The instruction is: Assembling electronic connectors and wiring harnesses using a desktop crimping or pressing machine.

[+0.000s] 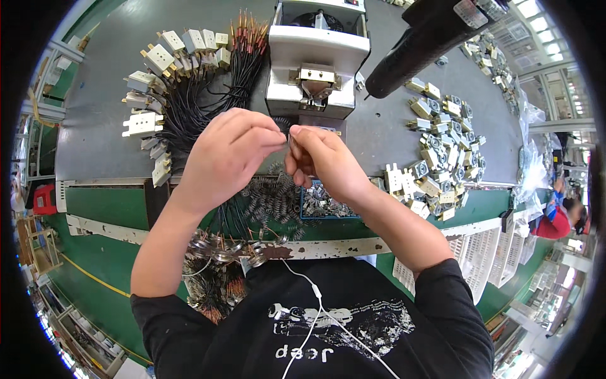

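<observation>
My left hand [227, 155] and my right hand [325, 158] are raised close together above the table's near edge. Thumb and fingers are pinched on both, with the fingertips almost meeting. Whatever they hold is too small and too covered to name. Just behind the fingertips, a dark coil spring [281, 123] shows in part. Below the hands lies a heap of dark coil springs [268, 197]. Beside it, partly under my right hand, is a blue tray [328, 218] of small metal parts.
A white bench machine [315, 50] with a metal fixture stands ahead. Black wires [189, 107] with pale blocks [144, 124] lie left. A dark powered tool [416, 47] hangs at upper right, above many pale blocks with metal parts [442, 148]. Metal rings [221, 246] sit near my waist.
</observation>
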